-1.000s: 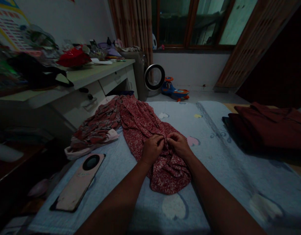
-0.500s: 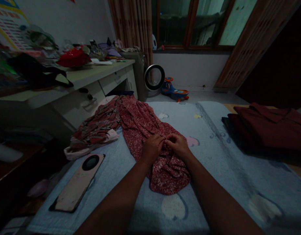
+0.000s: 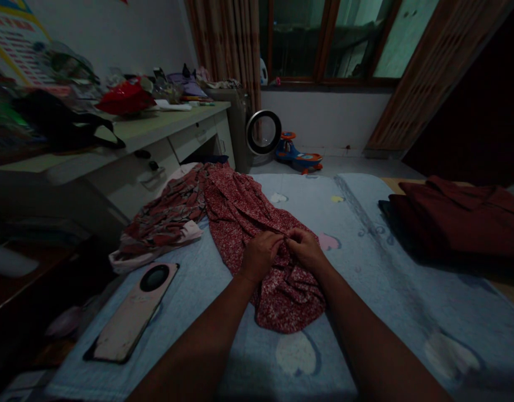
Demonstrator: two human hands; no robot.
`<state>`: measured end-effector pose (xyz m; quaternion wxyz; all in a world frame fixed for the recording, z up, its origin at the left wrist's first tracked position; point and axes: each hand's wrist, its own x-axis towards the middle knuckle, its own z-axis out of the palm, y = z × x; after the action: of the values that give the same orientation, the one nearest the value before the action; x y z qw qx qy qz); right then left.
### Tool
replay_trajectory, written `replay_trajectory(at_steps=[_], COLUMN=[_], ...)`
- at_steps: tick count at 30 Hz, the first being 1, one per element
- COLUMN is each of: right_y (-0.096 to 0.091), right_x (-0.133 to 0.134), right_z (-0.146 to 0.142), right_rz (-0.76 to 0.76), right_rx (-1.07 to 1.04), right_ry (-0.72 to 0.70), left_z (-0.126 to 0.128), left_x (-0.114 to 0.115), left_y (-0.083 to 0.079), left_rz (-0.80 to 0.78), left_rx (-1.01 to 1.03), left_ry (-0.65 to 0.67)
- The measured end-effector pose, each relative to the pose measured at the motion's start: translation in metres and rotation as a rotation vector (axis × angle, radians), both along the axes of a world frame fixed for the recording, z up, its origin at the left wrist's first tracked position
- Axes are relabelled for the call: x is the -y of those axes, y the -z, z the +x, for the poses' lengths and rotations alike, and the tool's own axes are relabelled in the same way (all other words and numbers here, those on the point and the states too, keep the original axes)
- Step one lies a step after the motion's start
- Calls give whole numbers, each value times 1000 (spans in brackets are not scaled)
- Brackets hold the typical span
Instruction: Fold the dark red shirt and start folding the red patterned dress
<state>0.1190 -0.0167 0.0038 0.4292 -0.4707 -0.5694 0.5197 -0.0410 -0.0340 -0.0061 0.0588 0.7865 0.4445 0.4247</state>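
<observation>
A red garment with small white speckles [image 3: 244,215] lies stretched across a light blue bed cover [image 3: 365,262], bunched up at its near end. My left hand [image 3: 260,254] and my right hand [image 3: 306,250] rest side by side on the bunched part. Both have their fingers closed, pinching the cloth where the hands meet. A second patterned red and grey garment [image 3: 164,218] lies against the speckled garment's left side.
A pink phone [image 3: 133,312] lies face down on the cover at the near left. Folded dark red clothes [image 3: 461,215] are stacked at the right. A cluttered desk with drawers [image 3: 164,131] stands to the left. A ring-shaped fan [image 3: 264,132] and a toy car [image 3: 298,155] sit on the floor beyond.
Both hands have stayed on the same spot of the garment, with only small finger movements gathering the cloth. Nothing else moved.
</observation>
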Motion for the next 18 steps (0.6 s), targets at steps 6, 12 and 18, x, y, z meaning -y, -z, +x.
replay_trajectory(at_steps=[6, 12, 18], right_y=[3, 6, 6], right_x=[-2, -3, -5], right_z=[3, 3, 5], right_rz=[-14, -24, 119], right_rx=[-16, -31, 67], right_ry=[-13, -29, -13], left_z=[2, 2, 4], left_x=[4, 6, 6], left_y=[-6, -10, -8], left_rz=[-185, -292, -294], left_rx=[175, 170, 160], left_ry=[-31, -58, -110])
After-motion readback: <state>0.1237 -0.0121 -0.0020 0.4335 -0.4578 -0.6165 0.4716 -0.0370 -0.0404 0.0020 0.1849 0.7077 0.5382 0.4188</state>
